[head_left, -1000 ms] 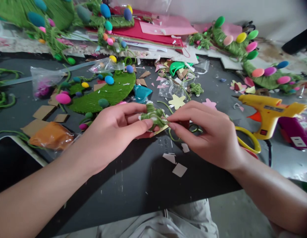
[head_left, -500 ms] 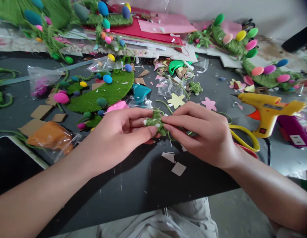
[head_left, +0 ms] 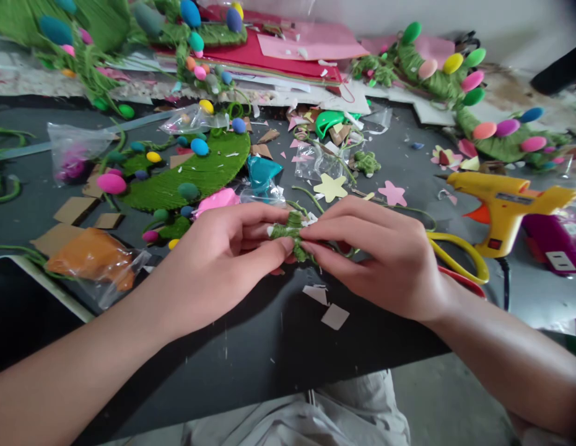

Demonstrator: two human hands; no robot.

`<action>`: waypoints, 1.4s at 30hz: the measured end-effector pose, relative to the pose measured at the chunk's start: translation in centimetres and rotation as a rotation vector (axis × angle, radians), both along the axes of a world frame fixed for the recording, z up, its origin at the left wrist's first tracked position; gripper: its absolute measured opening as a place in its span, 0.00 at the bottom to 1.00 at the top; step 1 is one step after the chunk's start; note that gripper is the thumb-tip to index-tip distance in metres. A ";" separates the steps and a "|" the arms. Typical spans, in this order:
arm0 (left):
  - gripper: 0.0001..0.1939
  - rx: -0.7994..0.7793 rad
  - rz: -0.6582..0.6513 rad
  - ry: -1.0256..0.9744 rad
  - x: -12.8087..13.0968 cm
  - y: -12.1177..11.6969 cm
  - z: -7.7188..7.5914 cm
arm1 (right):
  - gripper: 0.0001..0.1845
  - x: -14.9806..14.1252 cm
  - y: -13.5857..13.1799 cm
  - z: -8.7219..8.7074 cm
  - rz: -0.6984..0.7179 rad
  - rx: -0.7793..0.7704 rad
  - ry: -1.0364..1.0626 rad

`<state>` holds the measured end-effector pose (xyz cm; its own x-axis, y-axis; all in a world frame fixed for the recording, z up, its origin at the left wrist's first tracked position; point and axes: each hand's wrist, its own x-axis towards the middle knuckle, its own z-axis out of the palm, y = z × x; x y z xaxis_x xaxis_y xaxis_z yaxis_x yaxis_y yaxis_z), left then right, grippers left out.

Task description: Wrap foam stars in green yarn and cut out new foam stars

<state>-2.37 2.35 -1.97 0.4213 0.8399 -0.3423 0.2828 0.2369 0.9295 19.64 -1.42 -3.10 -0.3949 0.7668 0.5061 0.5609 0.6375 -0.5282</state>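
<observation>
A small piece wrapped in green yarn [head_left: 290, 230] sits between both hands above the dark table [head_left: 251, 347]. My left hand [head_left: 218, 260] pinches its left side between thumb and fingers. My right hand [head_left: 381, 251] is closed on its right side, fingertips pressed to the yarn. A loose strand of green yarn [head_left: 311, 197] trails away behind the piece. Most of the piece is hidden by my fingers.
A yellow glue gun [head_left: 501, 207] lies at the right, with yellow-handled scissors [head_left: 459, 260] under my right wrist. A green yarn-covered shape with coloured eggs [head_left: 195, 173], plastic bags, paper stars [head_left: 332, 187] and cardboard scraps litter the table. A dark tablet [head_left: 23, 303] lies at the left edge.
Both hands have shifted slightly closer together and the right fingertips have moved left over the wrapped piece, which has turned a little between the fingers.
</observation>
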 end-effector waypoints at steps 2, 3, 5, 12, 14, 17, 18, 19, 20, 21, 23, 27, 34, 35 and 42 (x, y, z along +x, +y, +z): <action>0.14 0.018 0.001 0.004 0.0 0.0 0.0 | 0.07 0.1 0.0 0.0 0.036 -0.017 0.001; 0.15 0.025 0.002 0.012 -0.1 -0.1 0.0 | 0.07 0.1 0.0 0.0 0.055 -0.028 0.003; 0.15 0.032 0.010 0.031 -0.1 -0.1 -0.1 | 0.08 0.1 0.0 -0.1 0.078 -0.047 0.010; 0.17 0.027 -0.005 0.069 -0.4 -0.3 0.0 | 0.12 0.1 -0.1 0.1 0.088 -0.130 0.025; 0.19 0.041 0.000 0.086 -0.4 -0.3 0.0 | 0.12 0.1 -0.1 0.1 0.082 -0.142 0.019; 0.20 0.031 0.009 0.087 -0.3 -0.3 0.0 | 0.11 0.0 -0.1 0.0 0.066 -0.124 0.004; 0.20 0.017 0.014 0.074 -0.3 -0.3 0.0 | 0.11 0.0 -0.1 0.0 0.062 -0.115 -0.007; 0.20 -0.002 0.022 0.055 -0.3 -0.3 0.0 | 0.11 0.1 -0.1 -0.1 0.059 -0.107 -0.020; 0.20 -0.024 0.030 0.029 -0.3 -0.3 0.1 | 0.10 0.1 -0.2 -0.1 0.055 -0.098 -0.038; 0.20 -0.050 0.038 0.002 -0.3 -0.3 0.1 | 0.10 0.1 -0.2 -0.1 0.049 -0.087 -0.059; 0.21 -0.090 0.050 -0.041 -0.3 -0.2 0.2 | 0.09 0.2 -0.3 -0.2 0.034 -0.058 -0.109; 0.20 -0.104 0.055 -0.038 -0.2 -0.2 0.1 | 0.10 0.4 -0.3 -0.2 0.025 -0.028 -0.156; 0.15 -0.096 0.038 -0.032 0.0 0.0 0.6 | 0.13 0.3 -0.1 0.0 0.087 -0.072 -0.020; 0.14 -0.100 0.036 -0.034 0.0 0.0 0.7 | 0.13 0.3 -0.1 0.1 0.080 -0.065 -0.007; 0.15 -0.043 0.015 -0.006 -0.2 0.1 0.5 | 0.12 0.8 0.1 0.3 0.034 -0.162 0.002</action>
<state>-2.54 2.45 -1.45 0.4114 0.8306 -0.3753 0.2735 0.2803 0.9201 20.41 -1.36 -2.84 -0.4212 0.8245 0.3778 0.5393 0.5626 -0.6266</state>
